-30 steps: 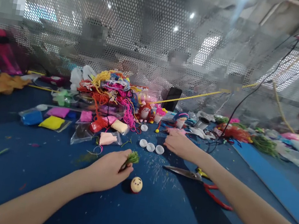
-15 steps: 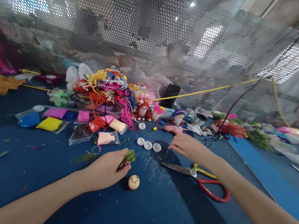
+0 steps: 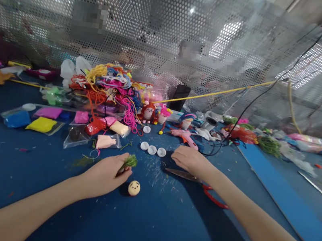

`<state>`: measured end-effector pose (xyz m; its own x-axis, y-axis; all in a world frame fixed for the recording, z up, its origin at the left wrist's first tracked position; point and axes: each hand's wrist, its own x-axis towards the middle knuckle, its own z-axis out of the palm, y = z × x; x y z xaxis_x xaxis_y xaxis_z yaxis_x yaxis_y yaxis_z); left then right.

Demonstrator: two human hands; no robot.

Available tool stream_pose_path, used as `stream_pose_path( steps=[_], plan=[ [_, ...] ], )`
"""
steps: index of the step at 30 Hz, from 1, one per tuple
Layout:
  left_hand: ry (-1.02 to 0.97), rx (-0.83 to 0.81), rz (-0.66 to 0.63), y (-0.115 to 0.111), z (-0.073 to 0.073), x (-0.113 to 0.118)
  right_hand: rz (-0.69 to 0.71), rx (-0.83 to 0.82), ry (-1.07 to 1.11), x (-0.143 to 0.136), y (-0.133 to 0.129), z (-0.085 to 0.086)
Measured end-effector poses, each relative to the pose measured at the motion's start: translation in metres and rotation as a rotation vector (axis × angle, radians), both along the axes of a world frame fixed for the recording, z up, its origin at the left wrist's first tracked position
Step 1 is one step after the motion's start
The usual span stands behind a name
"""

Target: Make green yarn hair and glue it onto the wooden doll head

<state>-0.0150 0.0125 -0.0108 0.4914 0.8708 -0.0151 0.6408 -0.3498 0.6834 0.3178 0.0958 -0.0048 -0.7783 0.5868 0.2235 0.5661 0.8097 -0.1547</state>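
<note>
My left hand [image 3: 106, 175] is closed around a small bundle of green yarn [image 3: 131, 160], whose looped end sticks out past the thumb and fingers. Just right of that hand, a small round cream head [image 3: 134, 188] with a drawn face sits on the table. Palm down, my right hand [image 3: 189, 161] is over the scissors [image 3: 181, 174], its bent fingertips hidden beneath it. Hand and forearm cover part of the scissors' handles; a red loop shows below. A pink glue gun [image 3: 185, 136] lies just beyond my right hand. Several white caps [image 3: 152, 150] are left of its fingers.
Bags of coloured clay [image 3: 41, 124] lie on the left, with a tangled yarn heap [image 3: 109, 88] behind. Small yarn dolls [image 3: 148, 112] stand at the back before a perforated screen [image 3: 150, 33]. A blue strip [image 3: 278, 192] and cables are on the right.
My right hand has come nearer from beside the glue gun to above the scissors, uncovering the glue gun. My left hand keeps the green yarn. The whole view has shifted slightly.
</note>
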Motion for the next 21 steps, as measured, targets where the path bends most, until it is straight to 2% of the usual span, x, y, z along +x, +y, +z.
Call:
stream_pose_path(
  steps=[3, 6, 8, 11, 16, 21],
  plan=[
    [-0.014, -0.011, 0.008, 0.001, 0.001, 0.001, -0.11, 0.036, -0.013, -0.002, 0.003, -0.002],
    [-0.03, -0.029, 0.017, 0.002, 0.0, 0.001, -0.277, 0.099, 0.028, 0.001, 0.007, 0.003],
    [-0.034, -0.031, 0.013, 0.003, -0.001, 0.001, -0.329, 0.128, 0.029, 0.006, 0.008, 0.007],
    [-0.032, -0.039, 0.007, 0.004, -0.002, 0.001, -0.289, 0.125, -0.027, 0.01, 0.005, 0.008],
    [-0.02, -0.043, 0.003, 0.002, -0.004, 0.0, -0.167, 0.065, -0.051, 0.01, 0.003, -0.002],
    [-0.014, -0.027, -0.001, 0.002, -0.008, -0.001, -0.182, -0.02, 0.017, 0.005, 0.009, -0.001]
  ],
)
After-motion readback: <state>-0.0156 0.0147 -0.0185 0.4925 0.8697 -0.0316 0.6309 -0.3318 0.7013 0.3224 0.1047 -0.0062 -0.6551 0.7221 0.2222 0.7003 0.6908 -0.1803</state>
